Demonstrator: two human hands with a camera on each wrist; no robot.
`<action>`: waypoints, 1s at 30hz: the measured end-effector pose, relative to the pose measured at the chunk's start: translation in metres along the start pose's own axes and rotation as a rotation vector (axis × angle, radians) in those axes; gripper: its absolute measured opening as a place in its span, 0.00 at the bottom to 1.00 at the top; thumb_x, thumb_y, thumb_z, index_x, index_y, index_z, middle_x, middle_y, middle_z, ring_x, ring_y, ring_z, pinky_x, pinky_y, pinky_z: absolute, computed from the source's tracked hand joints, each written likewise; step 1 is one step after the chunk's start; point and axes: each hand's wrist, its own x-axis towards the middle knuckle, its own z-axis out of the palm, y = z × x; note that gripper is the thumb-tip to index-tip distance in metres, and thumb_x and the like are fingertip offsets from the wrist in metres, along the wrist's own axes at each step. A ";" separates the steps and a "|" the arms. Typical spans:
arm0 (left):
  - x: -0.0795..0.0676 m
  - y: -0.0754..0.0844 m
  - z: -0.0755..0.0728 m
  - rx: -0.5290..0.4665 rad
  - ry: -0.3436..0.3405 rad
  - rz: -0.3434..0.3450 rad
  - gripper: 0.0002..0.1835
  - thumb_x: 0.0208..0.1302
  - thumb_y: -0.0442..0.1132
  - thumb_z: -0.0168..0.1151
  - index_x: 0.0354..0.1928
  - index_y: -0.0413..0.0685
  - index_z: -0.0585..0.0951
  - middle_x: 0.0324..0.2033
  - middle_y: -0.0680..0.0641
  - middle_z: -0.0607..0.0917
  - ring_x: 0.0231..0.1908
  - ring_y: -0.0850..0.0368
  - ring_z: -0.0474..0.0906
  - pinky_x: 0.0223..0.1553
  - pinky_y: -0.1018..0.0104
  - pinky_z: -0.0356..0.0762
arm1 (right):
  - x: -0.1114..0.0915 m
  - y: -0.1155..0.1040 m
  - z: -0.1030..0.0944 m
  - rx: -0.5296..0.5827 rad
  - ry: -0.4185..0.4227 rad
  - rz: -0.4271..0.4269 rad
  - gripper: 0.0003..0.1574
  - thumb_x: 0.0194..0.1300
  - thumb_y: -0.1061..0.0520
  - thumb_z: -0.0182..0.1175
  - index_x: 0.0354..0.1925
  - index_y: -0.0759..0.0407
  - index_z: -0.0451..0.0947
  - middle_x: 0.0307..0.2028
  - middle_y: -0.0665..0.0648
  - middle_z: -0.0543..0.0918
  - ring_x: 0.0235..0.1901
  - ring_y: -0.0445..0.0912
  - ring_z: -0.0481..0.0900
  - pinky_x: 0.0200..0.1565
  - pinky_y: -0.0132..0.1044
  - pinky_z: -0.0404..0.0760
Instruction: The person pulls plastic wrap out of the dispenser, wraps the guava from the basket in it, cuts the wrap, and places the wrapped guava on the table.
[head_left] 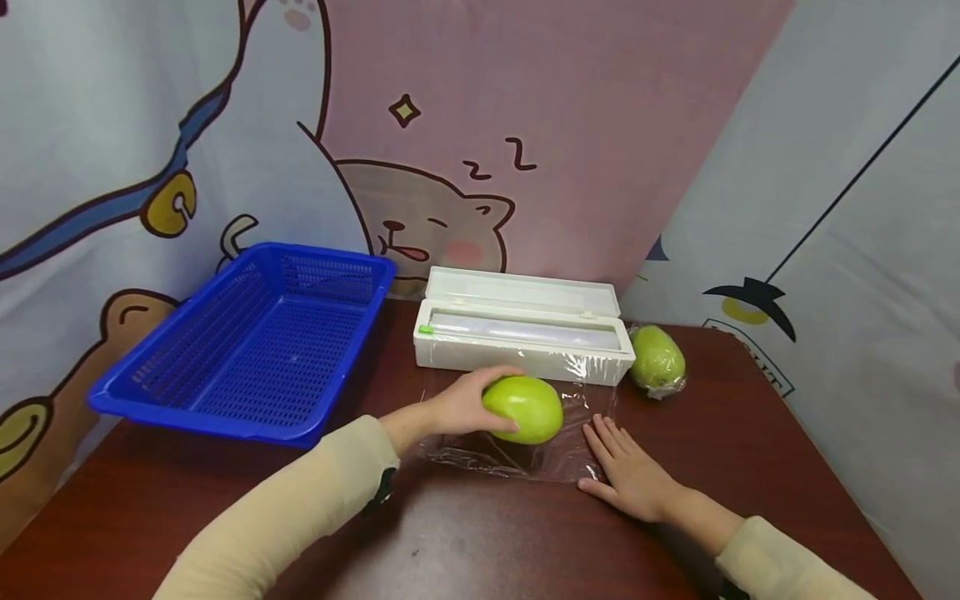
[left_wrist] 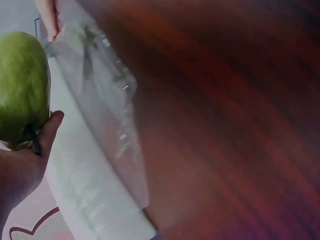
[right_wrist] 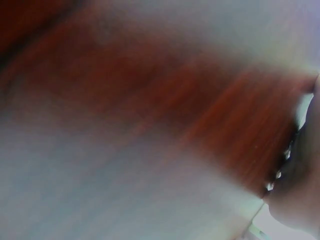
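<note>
My left hand [head_left: 468,405] grips a green pear [head_left: 531,408] from its left side, over a sheet of clear plastic wrap [head_left: 558,457]. In the left wrist view the dark stem of the pear [left_wrist: 22,90] points toward the thumb. The wrap comes out over the front of a white wrap dispenser box [head_left: 517,360], whose lid stands up and whose roll shows inside. With fingers straight, my right hand [head_left: 633,475] rests at the right edge of the wrap. Only a blurred part of the right hand [right_wrist: 297,200] shows in the right wrist view.
A blue plastic basket [head_left: 247,431] with a perforated floor stands at the left. Another green pear [head_left: 658,358], covered in wrap, lies against the right end of the dispenser. A cartoon-printed curtain [head_left: 585,125] hangs behind the dark wooden table [head_left: 480,542].
</note>
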 end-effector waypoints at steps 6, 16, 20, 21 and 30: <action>-0.002 -0.013 0.011 0.019 0.010 -0.014 0.42 0.44 0.45 0.74 0.64 0.52 0.67 0.57 0.46 0.75 0.54 0.50 0.72 0.56 0.54 0.71 | 0.001 -0.001 0.001 -0.003 0.014 -0.010 0.50 0.63 0.34 0.52 0.68 0.69 0.56 0.69 0.72 0.55 0.69 0.65 0.51 0.65 0.58 0.56; -0.006 -0.028 0.020 0.002 -0.013 -0.019 0.43 0.46 0.44 0.73 0.64 0.49 0.64 0.58 0.41 0.70 0.57 0.48 0.70 0.59 0.52 0.67 | 0.001 -0.001 -0.002 -0.003 -0.007 -0.006 0.50 0.64 0.35 0.51 0.68 0.70 0.55 0.69 0.73 0.54 0.69 0.66 0.51 0.65 0.58 0.55; -0.007 -0.029 0.018 0.003 -0.011 -0.019 0.43 0.47 0.45 0.72 0.66 0.47 0.62 0.59 0.39 0.69 0.57 0.47 0.69 0.60 0.50 0.67 | 0.002 -0.002 -0.004 0.004 0.003 0.002 0.51 0.63 0.34 0.52 0.68 0.69 0.56 0.68 0.72 0.55 0.69 0.66 0.51 0.66 0.58 0.56; -0.007 -0.029 0.018 0.007 -0.013 -0.018 0.44 0.48 0.45 0.72 0.66 0.47 0.62 0.59 0.39 0.69 0.57 0.47 0.69 0.60 0.50 0.67 | 0.002 -0.002 -0.005 0.006 0.012 0.004 0.52 0.62 0.34 0.53 0.68 0.69 0.56 0.68 0.72 0.55 0.68 0.66 0.52 0.65 0.58 0.56; -0.003 -0.022 0.016 0.027 -0.015 -0.024 0.46 0.49 0.45 0.71 0.69 0.43 0.58 0.61 0.38 0.67 0.59 0.45 0.68 0.61 0.49 0.66 | 0.000 -0.003 -0.013 -0.040 0.131 -0.013 0.62 0.52 0.32 0.63 0.68 0.71 0.53 0.67 0.71 0.59 0.66 0.63 0.59 0.62 0.56 0.64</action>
